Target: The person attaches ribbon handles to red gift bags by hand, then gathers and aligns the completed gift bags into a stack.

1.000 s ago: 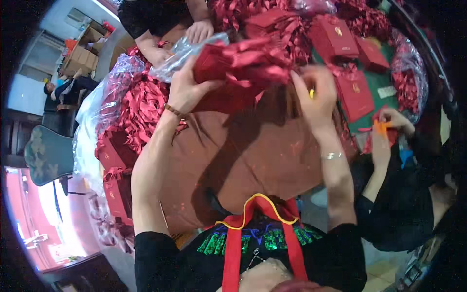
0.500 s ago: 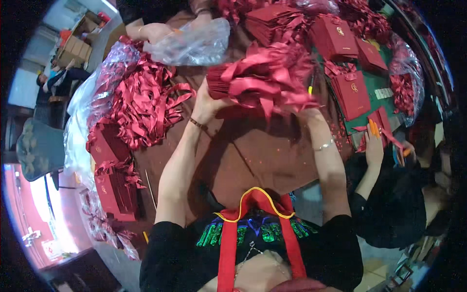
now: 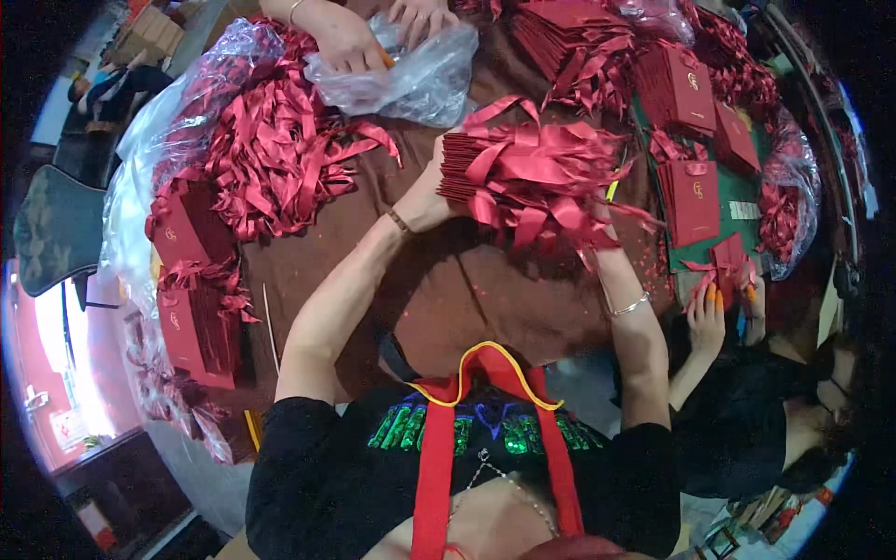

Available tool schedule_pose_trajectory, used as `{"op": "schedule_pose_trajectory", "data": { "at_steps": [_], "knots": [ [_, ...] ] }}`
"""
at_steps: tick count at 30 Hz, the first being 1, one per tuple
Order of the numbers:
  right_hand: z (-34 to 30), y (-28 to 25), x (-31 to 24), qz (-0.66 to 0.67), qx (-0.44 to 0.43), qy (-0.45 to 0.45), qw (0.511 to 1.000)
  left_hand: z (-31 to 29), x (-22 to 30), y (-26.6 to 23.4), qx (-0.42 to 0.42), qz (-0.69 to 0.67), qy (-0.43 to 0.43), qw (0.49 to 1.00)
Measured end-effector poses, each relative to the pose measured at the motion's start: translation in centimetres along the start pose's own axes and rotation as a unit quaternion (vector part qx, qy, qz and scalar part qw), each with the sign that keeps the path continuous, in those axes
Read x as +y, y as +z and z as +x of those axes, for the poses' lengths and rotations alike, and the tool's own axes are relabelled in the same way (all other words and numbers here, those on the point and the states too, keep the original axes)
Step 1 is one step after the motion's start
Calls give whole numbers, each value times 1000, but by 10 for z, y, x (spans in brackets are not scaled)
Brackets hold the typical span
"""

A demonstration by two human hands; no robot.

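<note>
Left hand (image 3: 432, 198) grips stack of red bags (image 3: 455, 168) just at its right. Right hand (image 3: 607, 233), plainly seen one second ago, now mostly behind ribbons (image 3: 546, 170); its grip I cannot tell.

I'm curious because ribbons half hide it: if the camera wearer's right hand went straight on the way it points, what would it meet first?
Probably the loose red ribbons on the held bundle, which cover most of the right hand; depth behind them is unclear.

One held ribboned bundle (image 3: 541, 173), two red stacks (image 3: 180, 327) at left.
</note>
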State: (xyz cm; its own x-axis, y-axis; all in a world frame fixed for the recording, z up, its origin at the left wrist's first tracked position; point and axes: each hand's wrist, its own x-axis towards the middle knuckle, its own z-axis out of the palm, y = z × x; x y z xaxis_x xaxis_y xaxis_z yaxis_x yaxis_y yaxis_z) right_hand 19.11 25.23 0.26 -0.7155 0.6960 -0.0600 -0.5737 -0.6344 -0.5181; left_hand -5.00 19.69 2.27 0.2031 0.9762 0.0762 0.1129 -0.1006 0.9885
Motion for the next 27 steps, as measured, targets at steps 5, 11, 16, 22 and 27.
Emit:
{"op": "schedule_pose_trajectory", "data": {
  "at_steps": [5,11,16,22,27],
  "knots": [
    [-10,-22,1,-159,8,-53,986,-1,16,3,-16,-225,61,972],
    [-8,32,-8,-291,-24,-72,954,20,41,16,256,-164,-84,949],
    [-16,80,-16,-91,225,110,964,26,24,12,270,-56,15,961],
    [-20,74,-21,-439,-8,-42,897,29,23,11,279,-97,25,955],
    [-16,33,-11,-327,-29,-80,941,31,43,24,282,-118,15,952]
  ]
}}
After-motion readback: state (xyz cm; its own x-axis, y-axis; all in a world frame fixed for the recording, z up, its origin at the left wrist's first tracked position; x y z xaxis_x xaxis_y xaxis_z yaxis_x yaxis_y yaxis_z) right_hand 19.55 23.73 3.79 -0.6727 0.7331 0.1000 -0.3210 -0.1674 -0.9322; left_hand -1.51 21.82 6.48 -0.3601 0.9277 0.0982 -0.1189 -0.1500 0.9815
